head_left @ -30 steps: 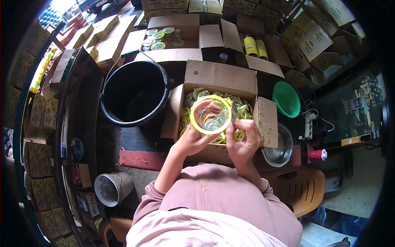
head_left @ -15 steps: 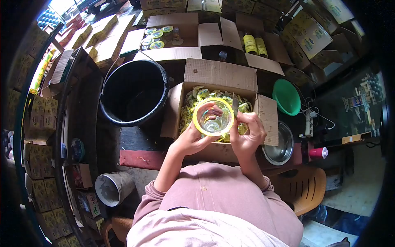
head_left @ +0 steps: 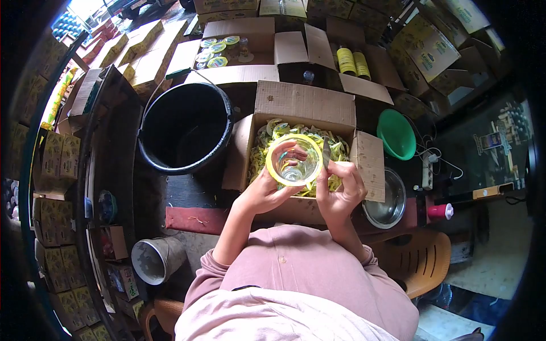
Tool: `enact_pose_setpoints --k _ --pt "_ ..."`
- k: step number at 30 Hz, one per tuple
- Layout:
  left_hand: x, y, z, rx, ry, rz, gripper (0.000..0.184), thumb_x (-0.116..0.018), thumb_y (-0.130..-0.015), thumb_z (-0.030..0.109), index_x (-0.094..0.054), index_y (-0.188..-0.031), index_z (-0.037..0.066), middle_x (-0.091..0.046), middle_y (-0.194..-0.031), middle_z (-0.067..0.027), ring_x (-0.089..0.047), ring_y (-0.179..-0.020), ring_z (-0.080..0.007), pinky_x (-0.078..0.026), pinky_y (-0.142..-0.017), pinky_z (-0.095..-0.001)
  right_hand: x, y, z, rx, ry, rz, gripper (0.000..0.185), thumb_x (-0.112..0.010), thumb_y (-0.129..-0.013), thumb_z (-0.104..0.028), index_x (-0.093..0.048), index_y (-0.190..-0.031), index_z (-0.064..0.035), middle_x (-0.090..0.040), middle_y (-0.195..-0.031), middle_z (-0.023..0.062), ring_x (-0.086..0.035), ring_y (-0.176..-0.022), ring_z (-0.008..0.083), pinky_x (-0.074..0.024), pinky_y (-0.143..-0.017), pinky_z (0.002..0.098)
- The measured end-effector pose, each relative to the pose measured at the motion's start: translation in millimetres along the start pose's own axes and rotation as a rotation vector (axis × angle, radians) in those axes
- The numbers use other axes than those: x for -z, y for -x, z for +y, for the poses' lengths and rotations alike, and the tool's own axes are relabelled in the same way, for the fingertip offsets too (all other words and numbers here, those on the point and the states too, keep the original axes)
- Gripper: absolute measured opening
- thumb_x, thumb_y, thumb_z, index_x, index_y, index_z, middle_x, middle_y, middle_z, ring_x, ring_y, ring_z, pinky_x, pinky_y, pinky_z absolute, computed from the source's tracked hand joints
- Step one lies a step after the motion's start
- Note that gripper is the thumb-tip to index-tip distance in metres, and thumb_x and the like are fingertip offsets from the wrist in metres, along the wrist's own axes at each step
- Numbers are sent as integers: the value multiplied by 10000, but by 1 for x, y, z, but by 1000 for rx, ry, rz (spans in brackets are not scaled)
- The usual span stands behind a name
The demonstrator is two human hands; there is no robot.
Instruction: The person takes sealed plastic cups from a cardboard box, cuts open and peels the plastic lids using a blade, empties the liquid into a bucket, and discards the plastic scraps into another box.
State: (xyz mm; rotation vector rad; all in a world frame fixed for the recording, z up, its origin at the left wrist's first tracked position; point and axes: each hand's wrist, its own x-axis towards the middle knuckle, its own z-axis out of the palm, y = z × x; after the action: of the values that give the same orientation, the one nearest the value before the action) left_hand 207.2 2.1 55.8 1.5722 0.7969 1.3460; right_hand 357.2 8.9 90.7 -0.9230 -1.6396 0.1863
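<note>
A clear plastic cup (head_left: pixel 294 165) with a yellow rim is tilted so that its open mouth faces me. My left hand (head_left: pixel 263 193) is closed around the cup's left and lower side, its fingers showing through the clear wall. On the right, my right hand (head_left: pixel 342 190) pinches a small knife (head_left: pixel 326 149), its blade pointing up beside the rim. Part of the handle is hidden by my fingers. Beneath both hands stands an open cardboard box (head_left: pixel 304 99) filled with yellow and clear plastic scraps (head_left: pixel 340 149).
A black bucket (head_left: pixel 148 165) stands left of the box. To the right are a green basin (head_left: pixel 396 134), a metal bowl (head_left: pixel 401 196) and a power strip (head_left: pixel 427 173). Behind, one carton (head_left: pixel 239 27) holds lidded cups and another (head_left: pixel 387 59) holds yellow cylinders.
The right hand and the knife have shifted very slightly against the cup's rim. The cup stays in the left hand at nearly the same place.
</note>
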Motion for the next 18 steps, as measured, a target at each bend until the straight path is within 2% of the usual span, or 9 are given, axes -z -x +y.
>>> enact_pose_setpoints --k 7,10,13,16,18 --pt "1 1 0 5 -6 -67 698 -658 -731 99 -243 -1286 11 -427 -1168 -127 -453 -1085 -204 -355 -927 -315 0 -5 3 16 43 -10 192 -633 -647 73 -611 -822 -2 -597 -726 100 -600 -648 191 -479 -593 261" --pt "0 1 3 -27 -35 -43 698 -658 -728 103 -248 -1285 11 -421 -1172 -125 -442 -1093 -198 -357 -927 -314 0 -5 7 2 9 -17 187 -631 -644 75 -608 -812 -3 -595 -725 96 -597 -646 193 -476 -592 258" --pt "-1 1 2 40 76 -46 702 -659 -726 111 -247 -1285 11 -418 -1173 -125 -440 -1093 -192 -363 -923 -315 0 -4 7 -42 -27 2 167 -633 -650 73 -600 -795 -4 -594 -724 92 -594 -637 184 -473 -582 255" --pt "0 -1 8 8 67 -19 709 -669 -717 105 -250 -1281 10 -418 -1173 -120 -447 -1085 -187 -373 -911 -311 1 0 5 -66 -66 1 136 -619 -654 80 -573 -769 22 -564 -716 74 -540 -611 144 -442 -571 235" --pt "-2 -2 7 -30 80 14 708 -680 -704 99 -265 -1270 11 -423 -1170 -117 -457 -1074 -187 -384 -900 -306 2 -1 6 -18 -33 -5 133 -631 -665 68 -582 -772 6 -583 -716 83 -573 -620 158 -459 -563 248"
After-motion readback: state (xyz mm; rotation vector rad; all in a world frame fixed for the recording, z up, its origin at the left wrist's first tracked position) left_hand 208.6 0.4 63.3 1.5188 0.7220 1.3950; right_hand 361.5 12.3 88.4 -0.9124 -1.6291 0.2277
